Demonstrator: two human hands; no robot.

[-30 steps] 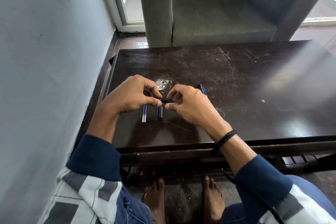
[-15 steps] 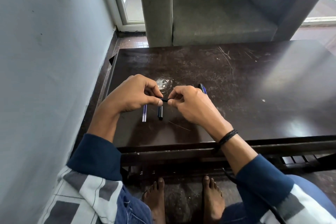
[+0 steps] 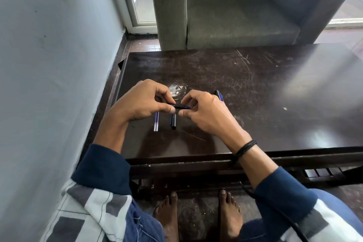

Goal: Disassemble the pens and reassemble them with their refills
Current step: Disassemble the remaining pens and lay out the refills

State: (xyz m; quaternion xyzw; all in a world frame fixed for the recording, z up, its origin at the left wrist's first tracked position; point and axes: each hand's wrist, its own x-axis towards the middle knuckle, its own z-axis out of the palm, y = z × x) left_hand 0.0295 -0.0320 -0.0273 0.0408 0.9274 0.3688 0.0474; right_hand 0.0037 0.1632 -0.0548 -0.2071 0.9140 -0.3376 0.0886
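My left hand (image 3: 140,102) pinches a black pen barrel (image 3: 179,106) above the dark table (image 3: 255,94). A blue refill end sticks out of the barrel to the right, and my right hand (image 3: 206,113) pinches it there. Below the hands a clear-and-blue refill (image 3: 156,123) lies on the table, with a black pen part (image 3: 173,123) beside it. Another blue-and-black pen (image 3: 219,95) pokes out from behind my right hand.
A grey wall runs close along the left of the table. A grey armchair (image 3: 235,12) stands just beyond the far edge. My bare feet rest on the floor under the near edge. A black cable runs over my right leg.
My hands closed together half a second ago, hiding the pen between them. Now they have drawn apart a little and the blue refill end shows again.
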